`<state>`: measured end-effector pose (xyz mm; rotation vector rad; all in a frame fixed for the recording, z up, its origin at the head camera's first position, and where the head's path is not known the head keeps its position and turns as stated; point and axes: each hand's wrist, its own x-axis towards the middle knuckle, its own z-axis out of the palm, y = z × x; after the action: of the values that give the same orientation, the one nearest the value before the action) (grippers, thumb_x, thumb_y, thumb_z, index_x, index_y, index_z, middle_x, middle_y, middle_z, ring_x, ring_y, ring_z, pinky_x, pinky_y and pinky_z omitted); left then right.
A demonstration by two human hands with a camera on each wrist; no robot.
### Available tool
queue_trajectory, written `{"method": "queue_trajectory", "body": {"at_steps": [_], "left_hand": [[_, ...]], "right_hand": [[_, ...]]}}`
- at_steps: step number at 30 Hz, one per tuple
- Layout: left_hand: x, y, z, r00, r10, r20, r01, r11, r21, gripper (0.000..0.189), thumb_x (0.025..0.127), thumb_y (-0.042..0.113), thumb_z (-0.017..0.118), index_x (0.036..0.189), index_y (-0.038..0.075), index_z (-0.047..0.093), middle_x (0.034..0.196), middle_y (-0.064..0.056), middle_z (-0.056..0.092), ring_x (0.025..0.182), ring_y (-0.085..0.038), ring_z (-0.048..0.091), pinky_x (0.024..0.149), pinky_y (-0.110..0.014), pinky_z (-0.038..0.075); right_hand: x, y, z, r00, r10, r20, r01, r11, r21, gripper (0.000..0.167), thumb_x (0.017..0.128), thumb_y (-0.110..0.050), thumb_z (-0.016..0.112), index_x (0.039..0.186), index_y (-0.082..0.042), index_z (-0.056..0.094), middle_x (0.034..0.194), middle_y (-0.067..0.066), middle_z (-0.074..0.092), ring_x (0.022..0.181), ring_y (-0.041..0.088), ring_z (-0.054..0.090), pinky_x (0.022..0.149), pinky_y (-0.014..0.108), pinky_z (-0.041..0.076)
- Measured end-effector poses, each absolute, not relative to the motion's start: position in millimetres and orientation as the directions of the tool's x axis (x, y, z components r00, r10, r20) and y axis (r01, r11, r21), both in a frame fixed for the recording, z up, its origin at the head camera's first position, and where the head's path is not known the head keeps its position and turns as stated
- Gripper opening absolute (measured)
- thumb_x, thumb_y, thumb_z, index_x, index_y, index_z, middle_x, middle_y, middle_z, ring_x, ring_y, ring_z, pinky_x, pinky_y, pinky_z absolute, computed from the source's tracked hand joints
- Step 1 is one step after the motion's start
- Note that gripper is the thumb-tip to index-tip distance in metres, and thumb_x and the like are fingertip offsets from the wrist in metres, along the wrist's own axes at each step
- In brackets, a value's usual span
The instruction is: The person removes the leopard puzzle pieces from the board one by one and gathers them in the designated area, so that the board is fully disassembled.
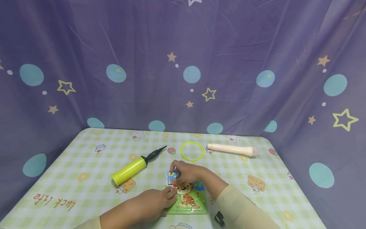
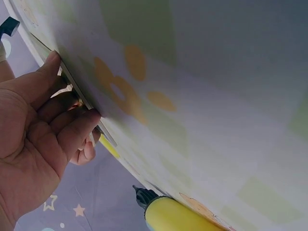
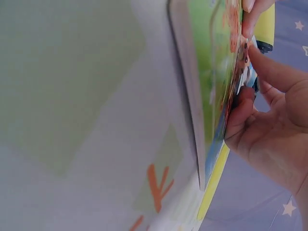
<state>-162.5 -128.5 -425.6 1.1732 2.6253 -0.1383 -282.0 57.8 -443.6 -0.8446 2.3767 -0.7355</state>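
Head view: leopard puzzle (image 1: 187,201) looks nearly complete on the worktop (image 1: 97,190)! Right hand (image 1: 184,173) pinches a blue piece (image 1: 172,179), apparently unseated, at the puzzle's far left corner; left hand (image 1: 152,203), fingers loose, steadies its left edge.

One each: board (image 1: 187,201), pump (image 1: 131,170), ring (image 1: 192,160), stick (image 1: 231,149)

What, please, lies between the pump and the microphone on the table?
In the head view, a thin yellow ring lies between the pump and the microphone, with gaps of patterned tablecloth on both sides.
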Motion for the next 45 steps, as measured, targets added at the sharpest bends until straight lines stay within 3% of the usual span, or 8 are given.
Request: {"method": "queue_trajectory", "body": {"at_steps": [5,10,16,22,28,35,39,45], "left_hand": [[-162.8,-128.0,-423.7,-0.632,0.725,-0.275,0.749,0.662,0.023,0.06,0.091,0.04,0.066,0.145,0.022,0.05,0.154,0.002,0.042,0.139,-0.018,0.043,0.092,-0.026,0.053],[-164.1,-127.5,-424.6,-0.633,0.717,-0.292,0.744,0.667,0.025,0.06,0.091,0.041,0.064,0.146,0.023,0.049,0.155,0.003,0.041,0.14,-0.017,0.043,0.093,-0.026,0.053],[-165.2,-128.2,-428.8,-0.635,0.709,-0.306,0.737,0.675,0.033,0.06,0.092,0.041,0.064,0.147,0.023,0.047,0.156,0.003,0.04,0.14,-0.018,0.042,0.094,-0.026,0.052],[-165.3,-127.8,-430.7,-0.64,0.703,-0.309,0.729,0.683,0.045,0.06,0.092,0.04,0.064,0.147,0.023,0.047,0.156,0.002,0.039,0.141,-0.02,0.041,0.097,-0.028,0.051],[-163.9,-127.9,-431.2,-0.647,0.7,-0.303,0.72,0.691,0.058,0.06,0.091,0.038,0.065,0.147,0.022,0.047,0.156,0.001,0.04,0.141,-0.021,0.041,0.099,-0.029,0.05],[-163.5,-129.0,-431.4,-0.652,0.701,-0.288,0.719,0.693,0.059,0.061,0.091,0.037,0.065,0.147,0.021,0.047,0.156,0.0,0.039,0.141,-0.021,0.041,0.101,-0.031,0.049],[-163.0,-128.9,-430.6,-0.658,0.692,-0.297,0.71,0.702,0.061,0.061,0.091,0.037,0.065,0.147,0.022,0.047,0.156,0.001,0.039,0.142,-0.021,0.041,0.101,-0.031,0.049],[-162.7,-128.4,-430.6,-0.656,0.695,-0.295,0.71,0.701,0.073,0.061,0.092,0.037,0.065,0.148,0.021,0.047,0.157,0.0,0.038,0.142,-0.022,0.04,0.102,-0.032,0.049]], "right_hand": [[-280.6,56.4,-444.3,-0.706,-0.662,-0.254,-0.407,0.672,-0.619,0.034,0.09,-0.032,0.073,0.112,-0.023,0.05,0.11,-0.001,0.055,0.098,0.013,0.055,0.087,0.033,0.047],[-282.1,56.5,-448.8,-0.742,-0.637,-0.21,-0.411,0.68,-0.608,0.025,0.09,-0.036,0.071,0.106,-0.024,0.057,0.105,-0.008,0.06,0.096,0.009,0.057,0.087,0.031,0.048],[-288.6,76.6,-449.5,-0.714,-0.682,-0.157,-0.323,0.52,-0.791,0.019,0.095,-0.031,0.066,0.095,-0.015,0.056,0.084,-0.003,0.057,0.072,0.013,0.051,0.065,0.029,0.046],[-303.6,116.3,-440.5,-0.737,-0.664,-0.125,-0.167,0.358,-0.919,0.02,0.097,-0.023,0.063,0.106,-0.006,0.056,0.084,0.006,0.062,0.074,0.022,0.063,0.067,0.042,0.057],[-314.3,159.2,-431.1,-0.781,-0.61,-0.131,-0.186,0.428,-0.884,0.02,0.095,-0.018,0.065,0.107,-0.003,0.059,0.085,0.011,0.065,0.068,0.033,0.066,0.06,0.044,0.057],[-313.2,186.9,-437.5,-0.777,-0.58,-0.246,-0.191,0.589,-0.785,0.016,0.091,-0.015,0.069,0.098,-0.003,0.061,0.078,0.007,0.064,0.057,0.018,0.06,0.054,0.036,0.054],[-308.6,189.1,-443.3,-0.787,-0.536,-0.306,-0.168,0.664,-0.729,0.014,0.09,-0.014,0.071,0.096,-0.005,0.062,0.074,0.007,0.066,0.056,0.019,0.063,0.052,0.035,0.055],[-304.0,186.4,-445.9,-0.826,-0.483,-0.289,-0.21,0.741,-0.638,0.014,0.088,-0.017,0.073,0.092,-0.01,0.061,0.069,0.005,0.066,0.053,0.021,0.065,0.05,0.035,0.055]]}}
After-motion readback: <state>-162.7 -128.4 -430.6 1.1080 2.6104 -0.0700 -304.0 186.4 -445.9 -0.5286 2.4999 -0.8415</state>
